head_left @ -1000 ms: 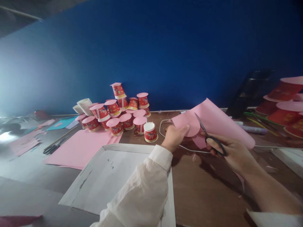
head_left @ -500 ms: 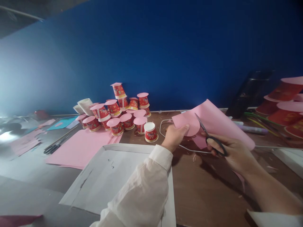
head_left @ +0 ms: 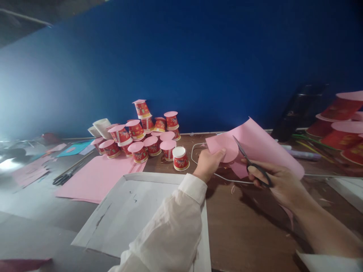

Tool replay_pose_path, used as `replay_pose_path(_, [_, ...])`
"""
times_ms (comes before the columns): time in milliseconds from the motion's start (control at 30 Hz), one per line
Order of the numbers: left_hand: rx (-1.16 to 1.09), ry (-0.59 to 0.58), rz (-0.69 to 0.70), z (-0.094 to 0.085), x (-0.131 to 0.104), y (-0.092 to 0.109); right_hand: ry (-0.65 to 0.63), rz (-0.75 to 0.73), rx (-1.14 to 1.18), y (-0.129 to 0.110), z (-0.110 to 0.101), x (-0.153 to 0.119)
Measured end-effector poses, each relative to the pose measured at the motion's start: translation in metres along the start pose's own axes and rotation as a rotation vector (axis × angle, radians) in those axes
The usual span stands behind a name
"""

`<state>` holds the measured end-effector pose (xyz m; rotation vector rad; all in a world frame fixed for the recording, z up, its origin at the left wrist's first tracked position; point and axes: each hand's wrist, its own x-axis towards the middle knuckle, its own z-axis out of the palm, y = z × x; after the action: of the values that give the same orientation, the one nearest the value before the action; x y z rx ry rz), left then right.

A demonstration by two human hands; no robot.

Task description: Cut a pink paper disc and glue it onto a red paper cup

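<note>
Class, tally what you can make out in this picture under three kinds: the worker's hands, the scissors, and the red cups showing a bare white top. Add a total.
Left hand and right hand: 2
Held scissors and loose scissors: 2
White-topped red cup: 1
Total: 5

Black-handled scissors (head_left: 248, 163) against curled pink paper (head_left: 263, 145)

The pink sheet (head_left: 263, 147) looks smooth, matt paper

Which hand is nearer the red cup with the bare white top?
Left. The left hand, pinching pink paper, is just right of the cup; the right hand, holding scissors, is farther right.
</note>
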<state>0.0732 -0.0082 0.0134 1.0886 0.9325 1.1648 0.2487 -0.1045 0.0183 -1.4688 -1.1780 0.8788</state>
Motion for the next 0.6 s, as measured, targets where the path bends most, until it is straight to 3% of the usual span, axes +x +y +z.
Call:
replay_pose_path(233, [0.005,-0.028,0.012,0.002,-0.006,0.010,-0.043,-0.023,-0.034,0.015,-0.007,0.009])
replay_pose_path(600, [-0.089,-0.077,-0.024,0.003,-0.006,0.008,-0.047,-0.022,0.054,0.012,-0.005,0.007])
